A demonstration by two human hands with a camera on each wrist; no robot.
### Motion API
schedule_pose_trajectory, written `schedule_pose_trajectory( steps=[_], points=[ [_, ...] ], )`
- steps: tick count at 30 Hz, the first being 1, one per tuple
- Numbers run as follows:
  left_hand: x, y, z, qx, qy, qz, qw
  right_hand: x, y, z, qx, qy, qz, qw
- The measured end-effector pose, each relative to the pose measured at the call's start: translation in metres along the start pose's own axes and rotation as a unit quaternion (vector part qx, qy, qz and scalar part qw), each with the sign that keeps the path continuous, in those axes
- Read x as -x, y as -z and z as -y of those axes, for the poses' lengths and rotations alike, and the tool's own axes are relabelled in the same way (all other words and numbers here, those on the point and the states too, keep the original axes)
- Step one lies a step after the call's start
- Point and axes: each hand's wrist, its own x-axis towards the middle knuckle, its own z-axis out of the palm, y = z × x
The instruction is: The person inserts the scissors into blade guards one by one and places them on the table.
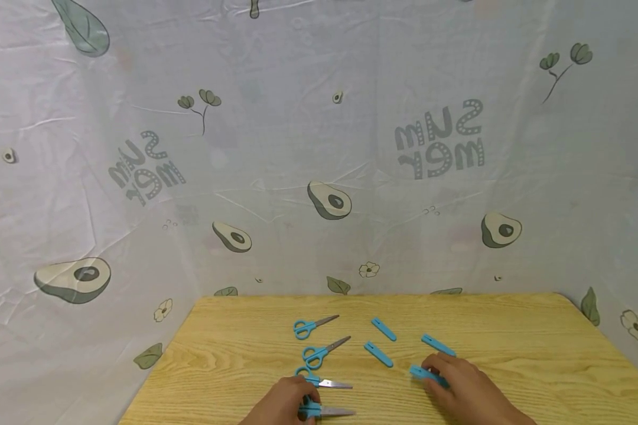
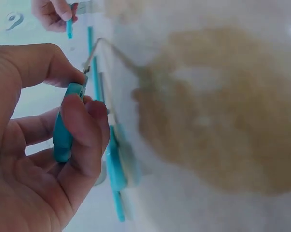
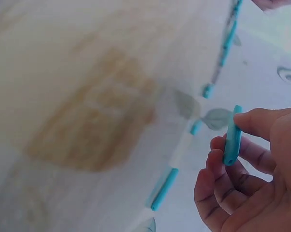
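Observation:
My left hand (image 1: 284, 401) grips the light-blue handles of a pair of scissors (image 1: 312, 408) at the table's near edge, thumb and fingers around them in the left wrist view. Its bare blades point right. To the right, my right hand (image 1: 465, 386) pinches a light-blue blade cover (image 3: 232, 137) between thumb and fingers. Three more scissors lie above the left hand: a near pair (image 1: 332, 384), a middle pair (image 1: 315, 356) and a far pair (image 1: 304, 329). Three other covers lie on the table: one far (image 1: 384, 329), one nearer (image 1: 378, 354), one at right (image 1: 439, 345).
The wooden table (image 1: 510, 330) carries everything. Behind it and at both sides hangs a pale curtain (image 1: 276, 147) printed with avocados, leaves and lettering. Bare wood separates the blade tips from the right hand.

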Motion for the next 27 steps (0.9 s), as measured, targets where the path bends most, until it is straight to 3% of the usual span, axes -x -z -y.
schedule_pose_trajectory(
  steps=[6, 12, 18, 27],
  points=[
    [0.003, 0.024, -0.024, 0.115, 0.031, -0.028, 0.9925, 0.001, 0.008, 0.003, -0.003, -0.025, -0.034, 0.999],
    [0.000, 0.046, -0.038, 0.125, 0.062, -0.065, 0.9881, 0.001, 0.015, 0.004, -0.010, -0.029, -0.056, 0.998],
    [-0.008, 0.057, -0.040, 0.115, 0.059, -0.084, 0.9880, 0.002, 0.024, 0.007, -0.021, -0.047, -0.070, 0.996],
    [-0.018, 0.063, -0.049, 0.130, 0.067, -0.087, 0.9854, 0.002, 0.030, 0.005, -0.033, 0.007, -0.078, 0.996]
  ],
)
